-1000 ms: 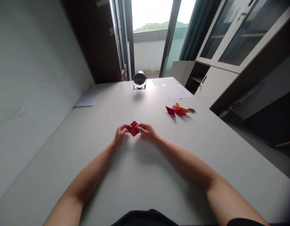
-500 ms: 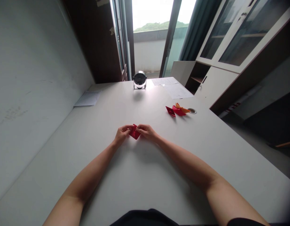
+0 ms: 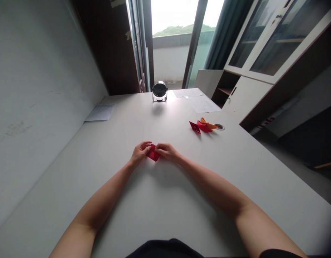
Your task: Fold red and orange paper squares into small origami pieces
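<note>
A small folded red paper [image 3: 154,154] is held just above or on the white table, between my two hands near the middle of the view. My left hand [image 3: 140,150] grips its left side, thumb in front and fingers behind. From the right, my right hand [image 3: 166,150] pinches the paper's upper right part with bent fingers. My fingertips hide the paper's side corners, and its exact folds are too small to make out.
Right of my hands lie a red folded paper piece [image 3: 194,127] and red and orange folded paper pieces [image 3: 205,125], beside a round cable hole [image 3: 220,127]. A small round black device [image 3: 159,90] stands at the back. Paper sheets [image 3: 201,103] lie back right, others [image 3: 100,112] by the left wall.
The red paper has turned and tilted slightly between my hands, its lower corner shifting a little down and right. Both hands keep hold with small finger movements.
</note>
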`<state>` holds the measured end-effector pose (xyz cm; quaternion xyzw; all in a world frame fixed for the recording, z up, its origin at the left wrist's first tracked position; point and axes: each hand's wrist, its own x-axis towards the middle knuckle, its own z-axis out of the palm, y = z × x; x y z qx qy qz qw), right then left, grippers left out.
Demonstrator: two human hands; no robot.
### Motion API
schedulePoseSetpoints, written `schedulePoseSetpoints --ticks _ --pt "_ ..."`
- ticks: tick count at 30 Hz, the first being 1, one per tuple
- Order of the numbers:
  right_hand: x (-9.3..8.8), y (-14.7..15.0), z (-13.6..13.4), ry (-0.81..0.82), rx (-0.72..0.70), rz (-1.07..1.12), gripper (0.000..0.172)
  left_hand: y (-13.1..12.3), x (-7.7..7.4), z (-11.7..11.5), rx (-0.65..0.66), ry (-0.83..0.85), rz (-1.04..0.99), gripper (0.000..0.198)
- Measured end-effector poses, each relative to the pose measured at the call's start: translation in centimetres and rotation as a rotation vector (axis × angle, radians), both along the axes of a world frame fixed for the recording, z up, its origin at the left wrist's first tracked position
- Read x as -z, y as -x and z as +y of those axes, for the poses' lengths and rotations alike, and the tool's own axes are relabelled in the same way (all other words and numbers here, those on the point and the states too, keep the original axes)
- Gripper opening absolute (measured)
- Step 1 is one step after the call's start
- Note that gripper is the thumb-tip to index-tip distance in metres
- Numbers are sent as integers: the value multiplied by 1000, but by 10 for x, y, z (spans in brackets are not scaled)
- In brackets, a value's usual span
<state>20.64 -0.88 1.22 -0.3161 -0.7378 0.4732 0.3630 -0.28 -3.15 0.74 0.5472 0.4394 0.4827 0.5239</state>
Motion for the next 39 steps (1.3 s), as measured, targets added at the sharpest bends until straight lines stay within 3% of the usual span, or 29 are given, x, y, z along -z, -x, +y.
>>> schedulePoseSetpoints --ticks 11,21,30,37,39 --pt "3 1 0 -7 -14 -8 19 0 0 0 61 5 69 44" --pt "2 3 -5 -61 -19 -99 13 0 -1 -1 40 -18 122 38" --pt "0 4 -6 -95 6 -37 11 0 2 1 -43 -38 62 32" --pt "4 4 -2 -69 126 -78 32 0 2 2 -85 -50 8 30" --pt "5 4 -1 -61 149 -95 27 -1 2 1 -98 -58 8 30"
